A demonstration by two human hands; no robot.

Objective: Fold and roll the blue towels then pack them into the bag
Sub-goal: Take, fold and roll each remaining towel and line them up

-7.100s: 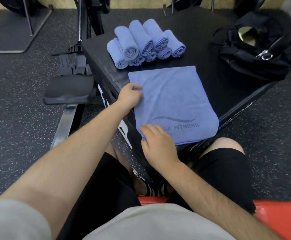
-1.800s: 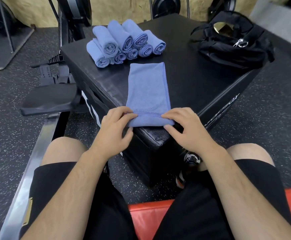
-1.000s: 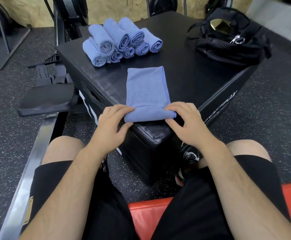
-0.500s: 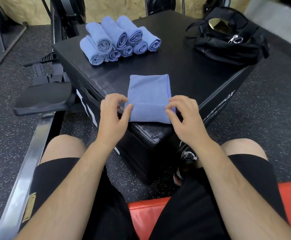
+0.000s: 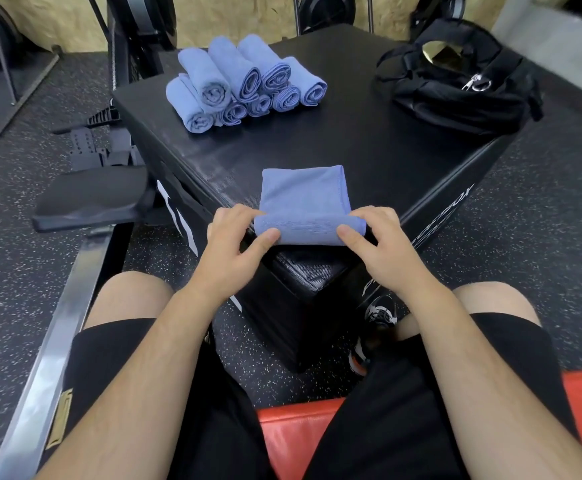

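- Towel check, as I read the head view: blue towel (image 5: 305, 206) lies on the black box (image 5: 352, 140), right between the two hands.
- Its near end is rolled into a thick tube. The far end lies flat on the box top, just beyond the fingertips.
- Left hand (image 5: 234, 244): fingers curled over the left end of the roll, thumb pressed against its near side. I call that a pinch on the blue towel.
- Right hand (image 5: 383, 247): mirror grip on the right end, fingers over the top, thumb on the near side.
- The roll sits close to the box's near corner, just ahead of both wrists.
- Rolled towels (image 5: 244, 81): piled in two layers on the box top, far beyond the left hand and well apart from the blue towel. Spiral ends face me.
- Bag (image 5: 456, 84): black, on the box's far corner, far beyond the right hand. Its top gapes open and a metal clip (image 5: 478, 84) shows on it. I can't tell what is inside.
- Left of the left hand, off the box: a black seat pad (image 5: 92, 199) on a metal rail (image 5: 50, 368), over speckled floor.
- Below the right wrist: one shoe (image 5: 376, 313) beside the box.
- Under both forearms: legs in black shorts, red bench (image 5: 293, 431) between them.
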